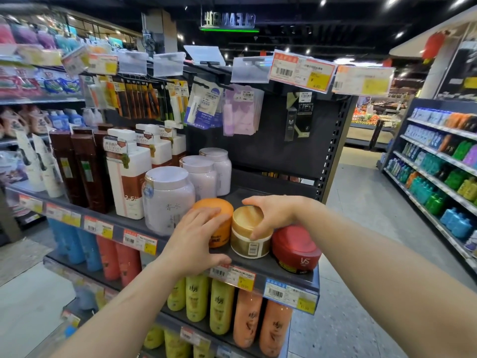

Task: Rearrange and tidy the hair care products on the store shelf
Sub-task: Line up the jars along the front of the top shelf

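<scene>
Three hair-mask jars stand in a row at the front right of the dark shelf [260, 267]: an orange jar [219, 218], a gold jar [249, 235] with a barcode label, and a red jar [296, 250] at the shelf's end. My left hand [195, 240] wraps the orange jar from the front left. My right hand [271, 214] grips the gold jar's lid from above and from the right. Behind them stand three pale lilac tubs [169, 200] one behind another.
White-and-brown pump bottles [129, 177] and dark brown bottles [85, 169] fill the shelf's left part. Hanging packets [204, 104] dangle from hooks above. Yellow and orange bottles [247, 319] stand on the shelf below. An aisle floor [361, 215] runs on the right.
</scene>
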